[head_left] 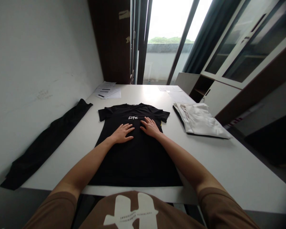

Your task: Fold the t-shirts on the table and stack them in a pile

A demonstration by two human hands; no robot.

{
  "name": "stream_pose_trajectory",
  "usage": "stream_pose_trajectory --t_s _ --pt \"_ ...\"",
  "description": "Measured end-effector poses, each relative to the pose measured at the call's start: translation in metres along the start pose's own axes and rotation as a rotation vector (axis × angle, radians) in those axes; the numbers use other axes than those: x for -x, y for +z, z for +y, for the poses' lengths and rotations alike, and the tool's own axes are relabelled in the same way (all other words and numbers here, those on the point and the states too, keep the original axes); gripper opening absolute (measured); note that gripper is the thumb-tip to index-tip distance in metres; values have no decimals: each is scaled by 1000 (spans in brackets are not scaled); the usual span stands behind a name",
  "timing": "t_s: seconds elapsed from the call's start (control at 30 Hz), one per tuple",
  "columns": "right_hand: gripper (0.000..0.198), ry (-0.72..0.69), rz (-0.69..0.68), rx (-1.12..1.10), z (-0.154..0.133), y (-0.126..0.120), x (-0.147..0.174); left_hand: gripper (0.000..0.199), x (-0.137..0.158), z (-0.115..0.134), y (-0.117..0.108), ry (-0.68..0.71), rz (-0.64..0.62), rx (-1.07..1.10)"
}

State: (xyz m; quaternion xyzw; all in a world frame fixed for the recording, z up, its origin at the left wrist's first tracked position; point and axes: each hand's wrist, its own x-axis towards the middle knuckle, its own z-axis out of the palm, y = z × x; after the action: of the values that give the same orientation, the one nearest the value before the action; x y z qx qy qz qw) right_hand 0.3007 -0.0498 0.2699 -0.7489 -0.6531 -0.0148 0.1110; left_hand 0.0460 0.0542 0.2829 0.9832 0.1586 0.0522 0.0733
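left hand [121, 133], right hand [151, 128]: flat, fingers spread, gripping nothing | black T-shirt [135, 159]: directly under both hands | likely light, soft, limp, perhaps slippery | best hold: shoulders [111, 109], beyond each hand

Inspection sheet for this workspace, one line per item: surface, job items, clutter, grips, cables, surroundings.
Surface: white table, glare at far end.
Job items: black short-sleeved shirt, spread flat, collar away from wearer.
Clutter: folded white cloth at right; black cloth along left edge; papers at far left.
Grips: left grip and right grip open, palms down on shirt.
Cables: nothing seen.
Surroundings: wall left; glazing ahead; white cabinet right.
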Motion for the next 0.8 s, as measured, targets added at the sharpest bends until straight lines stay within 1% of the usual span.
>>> stream_pose_trajectory --t_s 0.13,0.2,0.27,0.33,0.43,0.5,0.6,0.7,0.8 --pt "65 -166 -57 -34 -13 -1 4 67 -1 -6 3 -50 4 -8" --pt "65 -214 -101 -60 -17 1 5 66 -1 -10 5 -106 19 -15" --pt "64 -221 -127 -79 -17 4 4 64 -1 -13 7 -181 46 -33" --pt "63 -210 -119 -86 -13 5 3 64 -2 -14 8 -248 74 -58" --pt "62 -146 -91 -75 -3 5 0 63 -1 -13 7 -286 92 -73" --pt "62 -74 -77 -64 4 5 -2 61 -1 -9 5 -240 79 -62" --pt "61 -2 -50 -57 12 6 -5 60 -1 1 3 -82 29 -33" --pt "59 23 -26 -49 16 7 -6 62 0 10 1 51 -25 -5" --pt "58 0 -1 -27 15 7 -5 61 -1 12 2 79 -41 5"
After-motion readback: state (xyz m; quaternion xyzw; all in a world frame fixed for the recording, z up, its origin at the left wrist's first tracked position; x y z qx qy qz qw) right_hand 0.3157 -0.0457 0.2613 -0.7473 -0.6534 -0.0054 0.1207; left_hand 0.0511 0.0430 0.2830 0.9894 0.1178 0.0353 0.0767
